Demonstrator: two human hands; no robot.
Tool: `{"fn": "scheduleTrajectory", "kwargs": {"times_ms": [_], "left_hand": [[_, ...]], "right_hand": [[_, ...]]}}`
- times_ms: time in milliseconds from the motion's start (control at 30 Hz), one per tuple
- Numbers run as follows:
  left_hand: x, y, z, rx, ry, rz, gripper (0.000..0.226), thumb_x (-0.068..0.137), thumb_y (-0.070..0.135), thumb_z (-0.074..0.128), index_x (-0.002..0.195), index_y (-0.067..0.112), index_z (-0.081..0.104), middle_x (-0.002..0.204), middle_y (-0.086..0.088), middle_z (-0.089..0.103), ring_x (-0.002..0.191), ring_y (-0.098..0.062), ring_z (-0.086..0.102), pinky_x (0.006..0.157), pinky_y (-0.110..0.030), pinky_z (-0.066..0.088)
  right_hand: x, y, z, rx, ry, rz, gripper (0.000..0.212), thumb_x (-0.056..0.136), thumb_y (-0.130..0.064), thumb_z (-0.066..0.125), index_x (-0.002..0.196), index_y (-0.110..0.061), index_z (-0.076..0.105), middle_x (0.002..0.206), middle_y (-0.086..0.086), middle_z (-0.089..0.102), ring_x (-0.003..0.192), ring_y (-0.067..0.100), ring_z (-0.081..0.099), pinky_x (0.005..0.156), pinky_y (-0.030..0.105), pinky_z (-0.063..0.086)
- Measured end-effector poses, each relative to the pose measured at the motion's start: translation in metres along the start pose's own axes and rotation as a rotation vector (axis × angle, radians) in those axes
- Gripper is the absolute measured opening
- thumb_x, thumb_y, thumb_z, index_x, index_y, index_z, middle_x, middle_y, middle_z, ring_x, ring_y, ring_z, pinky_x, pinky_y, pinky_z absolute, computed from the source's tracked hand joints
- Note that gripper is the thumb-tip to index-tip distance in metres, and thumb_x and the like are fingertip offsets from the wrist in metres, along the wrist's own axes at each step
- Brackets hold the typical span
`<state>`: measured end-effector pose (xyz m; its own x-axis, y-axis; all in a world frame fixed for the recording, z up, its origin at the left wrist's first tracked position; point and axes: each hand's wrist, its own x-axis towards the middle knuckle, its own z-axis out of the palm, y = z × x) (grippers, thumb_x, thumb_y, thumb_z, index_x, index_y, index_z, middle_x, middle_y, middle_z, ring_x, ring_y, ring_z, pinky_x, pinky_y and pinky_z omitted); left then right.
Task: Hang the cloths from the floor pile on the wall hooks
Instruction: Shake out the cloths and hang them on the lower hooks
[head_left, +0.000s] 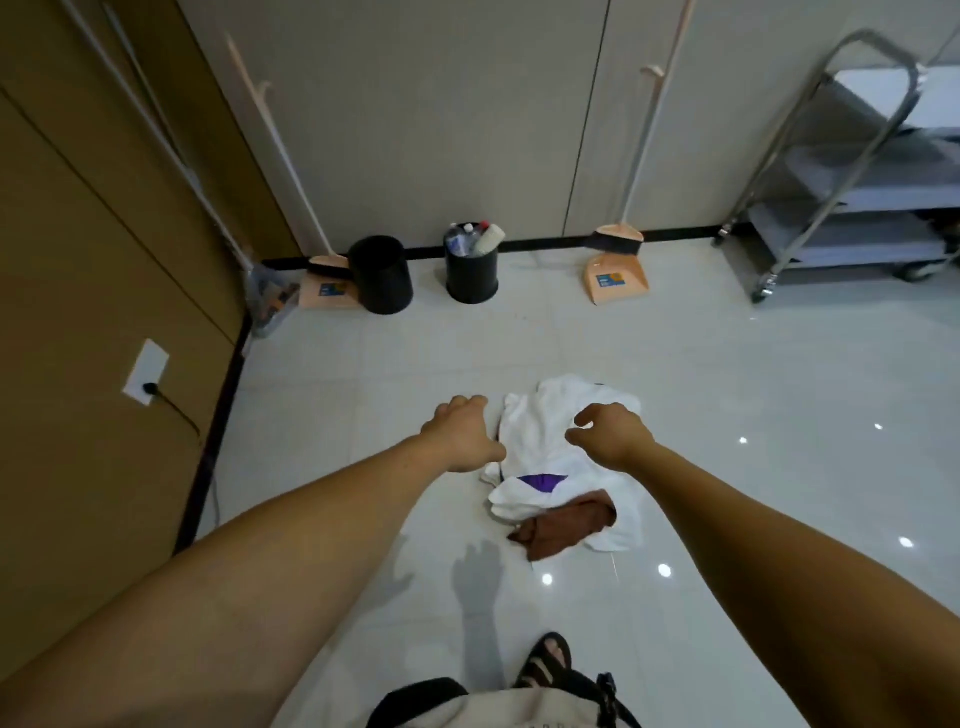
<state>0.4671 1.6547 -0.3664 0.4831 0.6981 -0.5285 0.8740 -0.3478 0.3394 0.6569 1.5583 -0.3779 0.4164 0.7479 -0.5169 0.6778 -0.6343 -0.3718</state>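
A pile of cloths lies on the glossy white floor in the middle of the head view: a large white cloth (545, 431), a purple cloth (540, 482) peeking out beneath it, and a brown cloth (569, 525) at the near side. My left hand (465, 434) hovers above the pile's left edge, fingers loosely curled and holding nothing. Over the white cloth's right part my right hand (610, 434) hangs the same way, empty. No wall hooks are in view.
Two black bins (382, 275) (471, 273) stand by the far wall, one full of bottles. Orange dustpans with brooms (615, 275) (324, 286) lean there. A metal cart (852, 171) is at the right. My sandalled foot (545, 660) is below the pile.
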Motion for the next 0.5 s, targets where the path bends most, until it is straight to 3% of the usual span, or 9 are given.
{"fn": "scheduleTrajectory", "kwargs": {"times_ms": [200, 367, 500], "left_hand": [[0.071, 0.045, 0.045, 0.034, -0.121, 0.046, 0.084, 0.078, 0.048, 0.066, 0.147, 0.019, 0.027, 0.145, -0.009, 0.035, 0.132, -0.031, 0.035, 0.099, -0.041, 0.039], [0.133, 0.038, 0.086, 0.057, -0.242, 0.037, 0.070, 0.076, 0.045, 0.066, 0.135, 0.018, 0.040, 0.134, -0.009, 0.044, 0.121, -0.031, 0.044, 0.089, -0.037, 0.044], [0.197, 0.033, 0.127, -0.011, -0.212, 0.060, 0.059, 0.083, 0.037, 0.061, 0.134, 0.015, 0.043, 0.132, -0.011, 0.048, 0.121, -0.030, 0.046, 0.093, -0.034, 0.041]], "right_hand": [[0.039, 0.073, 0.006, 0.088, -0.044, 0.153, 0.047, 0.088, -0.038, 0.055, 0.132, -0.020, 0.055, 0.136, 0.010, 0.052, 0.122, 0.029, 0.050, 0.100, 0.038, 0.044], [0.075, 0.118, 0.035, 0.149, -0.073, 0.279, 0.039, 0.089, -0.037, 0.055, 0.119, -0.013, 0.061, 0.122, 0.011, 0.061, 0.107, 0.029, 0.059, 0.085, 0.034, 0.047], [0.131, 0.157, 0.066, 0.198, -0.068, 0.360, 0.046, 0.089, -0.037, 0.054, 0.131, -0.018, 0.054, 0.126, 0.008, 0.061, 0.111, 0.026, 0.060, 0.083, 0.031, 0.045]]}}
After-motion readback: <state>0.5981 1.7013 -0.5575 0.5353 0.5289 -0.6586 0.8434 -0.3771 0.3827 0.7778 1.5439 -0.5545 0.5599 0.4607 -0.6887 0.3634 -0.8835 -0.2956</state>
